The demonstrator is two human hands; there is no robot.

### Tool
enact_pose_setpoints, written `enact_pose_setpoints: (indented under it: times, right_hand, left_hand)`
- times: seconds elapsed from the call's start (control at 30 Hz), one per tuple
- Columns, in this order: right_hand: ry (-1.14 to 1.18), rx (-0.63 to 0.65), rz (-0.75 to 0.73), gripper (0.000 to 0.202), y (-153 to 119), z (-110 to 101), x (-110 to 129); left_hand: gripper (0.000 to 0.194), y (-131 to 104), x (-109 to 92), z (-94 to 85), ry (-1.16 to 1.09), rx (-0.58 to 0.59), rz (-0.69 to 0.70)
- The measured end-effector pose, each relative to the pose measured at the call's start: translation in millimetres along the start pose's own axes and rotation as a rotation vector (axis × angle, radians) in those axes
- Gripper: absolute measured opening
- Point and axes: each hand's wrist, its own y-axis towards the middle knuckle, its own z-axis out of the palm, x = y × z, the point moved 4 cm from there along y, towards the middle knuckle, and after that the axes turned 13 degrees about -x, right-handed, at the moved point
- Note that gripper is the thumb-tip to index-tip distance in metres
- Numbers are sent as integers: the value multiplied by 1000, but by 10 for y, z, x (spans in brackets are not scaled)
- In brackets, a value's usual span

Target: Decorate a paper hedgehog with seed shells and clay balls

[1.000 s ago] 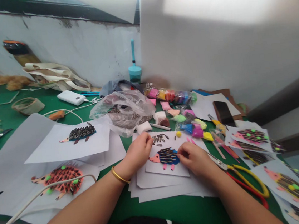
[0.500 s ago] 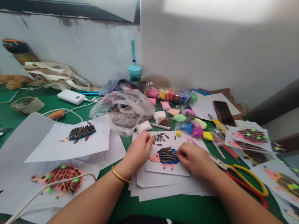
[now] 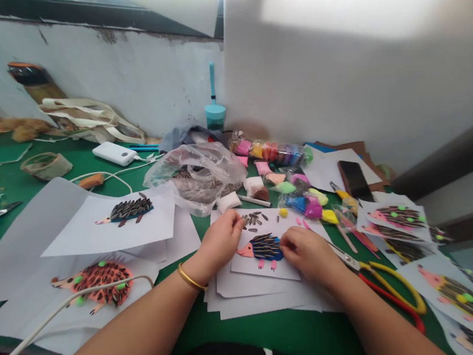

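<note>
A clay hedgehog (image 3: pixel 266 247) with a pink face, pink feet and a blue body lies on white paper (image 3: pixel 247 267) in front of me. Rows of striped sunflower seeds cover much of its back. My right hand (image 3: pixel 308 251) is pinched at its blue rear edge; whatever the fingertips hold is hidden. Above the hedgehog's head, my left hand (image 3: pixel 223 237) has its fingers pressed together beside loose sunflower seeds (image 3: pixel 255 218). I cannot make out what is in that pinch. A small yellow clay ball (image 3: pixel 283 212) and pink clay bits sit on the same paper.
Scissors (image 3: pixel 392 285) with red and yellow handles lie by my right forearm. Bagged clay (image 3: pixel 302 198) and a plastic bag of seeds (image 3: pixel 202 175) are behind the paper. Finished hedgehog pictures (image 3: pixel 90 285) lie left and right. A white cable (image 3: pixel 43 323) crosses the left ones.
The view has shifted very slightly. Both hands keep practically the same pose and place over the paper, and nothing else has visibly moved.
</note>
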Motion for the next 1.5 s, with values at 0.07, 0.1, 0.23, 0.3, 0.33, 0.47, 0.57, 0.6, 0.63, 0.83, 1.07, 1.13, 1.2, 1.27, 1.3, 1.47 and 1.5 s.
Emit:
enact_pose_setpoints:
  times: [0.07, 0.1, 0.23, 0.3, 0.33, 0.47, 0.57, 0.6, 0.63, 0.83, 1.07, 1.13, 1.2, 1.27, 1.3, 1.47, 1.5]
  right_hand:
    - [1, 4, 2, 13, 3, -3, 3]
    - [2, 7, 1, 13, 4, -4, 5]
    - [-5, 23, 12, 12, 8, 1, 5]
    - [-4, 24, 14, 12, 6, 4, 3]
    - [-2, 20, 10, 12, 5, 5, 2]
    - [12, -2, 2, 12, -2, 7, -4]
    - [26, -2, 12, 11, -5, 9, -12]
    - [26, 0, 16, 11, -5, 9, -15]
    - [25, 3, 20, 11, -4, 8, -16]
    - [44, 12, 27, 11, -3, 12, -20]
    - [148, -3, 49, 4, -22, -70, -110]
    - [185, -61, 59, 6, -23, -131, -132]
    - [233, -153, 22, 8, -21, -187, -100]
    - [286, -239, -59, 11, -23, -213, -5]
    - [310, -270, -109, 12, -27, -212, 61]
    - [295, -338, -304, 17, -64, -142, 357]
    - [284, -346, -321, 16, -70, -134, 383]
  left_hand:
    - [18, -3, -5, -1, 1, 3, -2]
    - [19, -4, -8, -2, 0, 3, -2]
    - [19, -7, -14, -8, -3, 5, -1]
    - [19, -9, -15, -11, 2, 6, -6]
    - [19, -10, -17, -13, 4, 7, -8]
    - [19, -15, -28, -20, 4, 7, -14]
    - [18, -13, -35, -21, 6, 6, -15]
    - [17, -12, -37, -20, 5, 6, -12]
    - [17, -11, -38, -19, 3, 5, -7]
    - [16, -11, -37, -15, 1, -6, 15]
    - [16, -12, -44, -25, -14, -13, 28]
    - [16, -13, -61, -37, -41, -26, 34]
    - [15, -24, -90, -39, -105, -29, 34]
    - [15, -54, -131, -19, -198, -10, 33]
    - [14, -77, -153, 0, -254, 9, 29]
    - [17, -230, -242, 124, -503, 153, -55]
    - [19, -254, -259, 137, -518, 170, -52]
